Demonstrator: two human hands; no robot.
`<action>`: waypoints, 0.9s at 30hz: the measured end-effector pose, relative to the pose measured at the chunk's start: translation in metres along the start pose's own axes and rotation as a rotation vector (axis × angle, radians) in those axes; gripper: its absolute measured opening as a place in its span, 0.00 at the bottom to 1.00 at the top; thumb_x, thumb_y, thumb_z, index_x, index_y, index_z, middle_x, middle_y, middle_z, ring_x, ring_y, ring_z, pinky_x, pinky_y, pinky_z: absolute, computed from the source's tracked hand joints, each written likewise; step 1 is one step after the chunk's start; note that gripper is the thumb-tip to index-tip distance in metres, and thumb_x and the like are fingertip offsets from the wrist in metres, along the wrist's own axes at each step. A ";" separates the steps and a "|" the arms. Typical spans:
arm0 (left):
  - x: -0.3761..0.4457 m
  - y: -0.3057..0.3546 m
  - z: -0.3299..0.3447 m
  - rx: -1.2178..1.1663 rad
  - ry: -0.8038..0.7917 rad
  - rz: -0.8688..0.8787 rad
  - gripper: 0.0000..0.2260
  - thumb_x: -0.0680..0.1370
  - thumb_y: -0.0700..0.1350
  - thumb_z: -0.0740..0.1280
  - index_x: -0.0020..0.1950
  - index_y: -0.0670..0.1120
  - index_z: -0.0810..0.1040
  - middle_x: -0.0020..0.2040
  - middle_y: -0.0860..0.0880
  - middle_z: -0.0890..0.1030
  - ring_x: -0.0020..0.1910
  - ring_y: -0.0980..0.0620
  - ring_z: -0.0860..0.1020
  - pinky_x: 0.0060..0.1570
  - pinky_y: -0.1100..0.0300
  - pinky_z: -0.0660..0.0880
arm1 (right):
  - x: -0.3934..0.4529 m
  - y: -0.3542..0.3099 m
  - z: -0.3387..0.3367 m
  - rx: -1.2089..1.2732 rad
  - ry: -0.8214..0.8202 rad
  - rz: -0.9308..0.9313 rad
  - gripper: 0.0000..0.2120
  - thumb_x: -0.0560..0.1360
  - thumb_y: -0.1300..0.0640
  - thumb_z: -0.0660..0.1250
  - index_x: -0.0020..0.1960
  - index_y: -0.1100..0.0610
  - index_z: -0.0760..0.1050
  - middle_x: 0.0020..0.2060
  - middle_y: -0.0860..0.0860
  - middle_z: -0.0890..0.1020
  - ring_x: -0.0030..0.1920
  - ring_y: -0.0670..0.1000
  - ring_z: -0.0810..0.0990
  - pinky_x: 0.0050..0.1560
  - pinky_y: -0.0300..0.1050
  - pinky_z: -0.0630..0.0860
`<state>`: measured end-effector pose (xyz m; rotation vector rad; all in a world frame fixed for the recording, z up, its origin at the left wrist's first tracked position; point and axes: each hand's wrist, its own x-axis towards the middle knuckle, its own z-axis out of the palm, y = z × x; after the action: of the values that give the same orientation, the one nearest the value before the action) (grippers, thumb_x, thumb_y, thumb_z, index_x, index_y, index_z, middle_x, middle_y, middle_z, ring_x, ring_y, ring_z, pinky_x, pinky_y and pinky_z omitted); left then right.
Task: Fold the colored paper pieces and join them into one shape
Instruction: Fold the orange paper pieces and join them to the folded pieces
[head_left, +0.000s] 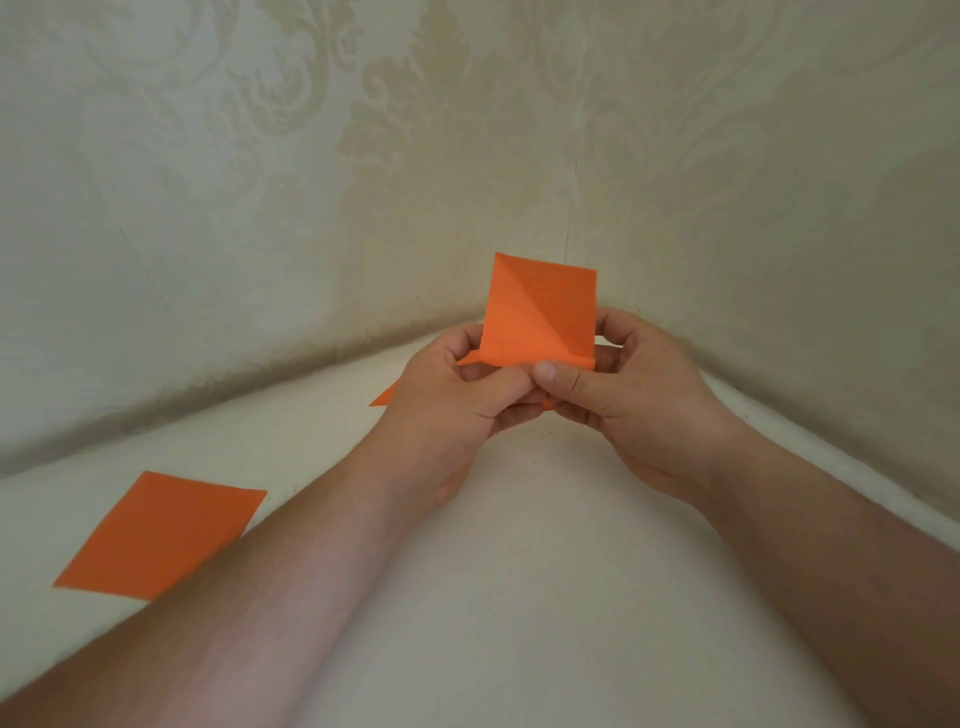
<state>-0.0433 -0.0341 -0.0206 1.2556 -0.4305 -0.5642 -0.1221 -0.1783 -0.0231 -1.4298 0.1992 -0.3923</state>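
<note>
Against patterned wallpaper, above the pale surface (519, 597), left hand (457, 410) and right hand (618, 400) pinch a creased orange sheet (535, 317) mid-fold; next, sharpen the crease, spare sheet (161, 535) waiting.

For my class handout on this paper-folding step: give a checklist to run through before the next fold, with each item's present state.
1. Both hands hold the piece: left hand and right hand pinch the creased orange paper square at its lower edge. Ok.
2. Diagonal crease shows on it. Ok.
3. Bottom edge aligned for folding: thumbs cover it. Cannot tell.
4. Spare flat orange paper sheet lies within reach on the white surface. Ok.
5. Orange piece under the hands: mostly hidden. Cannot tell.
</note>
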 end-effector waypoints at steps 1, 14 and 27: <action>0.000 0.000 -0.001 0.015 0.005 0.003 0.16 0.77 0.32 0.72 0.62 0.42 0.76 0.45 0.43 0.87 0.42 0.51 0.86 0.44 0.60 0.82 | 0.001 0.000 -0.001 -0.017 0.006 -0.001 0.21 0.69 0.61 0.77 0.60 0.56 0.77 0.49 0.59 0.87 0.48 0.55 0.86 0.54 0.51 0.83; 0.004 0.002 -0.009 -0.008 0.008 -0.020 0.03 0.82 0.37 0.67 0.52 0.40 0.81 0.46 0.43 0.87 0.44 0.49 0.86 0.47 0.56 0.84 | 0.008 -0.001 -0.015 0.040 0.089 0.038 0.19 0.69 0.60 0.77 0.59 0.57 0.79 0.41 0.59 0.81 0.39 0.51 0.80 0.43 0.44 0.79; 0.005 0.003 -0.011 -0.015 0.037 0.068 0.10 0.80 0.32 0.67 0.58 0.43 0.77 0.55 0.37 0.85 0.52 0.44 0.84 0.58 0.49 0.82 | 0.000 -0.004 -0.006 -0.007 -0.046 0.045 0.16 0.75 0.65 0.73 0.60 0.52 0.78 0.42 0.54 0.82 0.41 0.52 0.81 0.45 0.46 0.76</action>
<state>-0.0321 -0.0286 -0.0205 1.2304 -0.4356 -0.4855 -0.1253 -0.1841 -0.0199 -1.4375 0.1956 -0.3219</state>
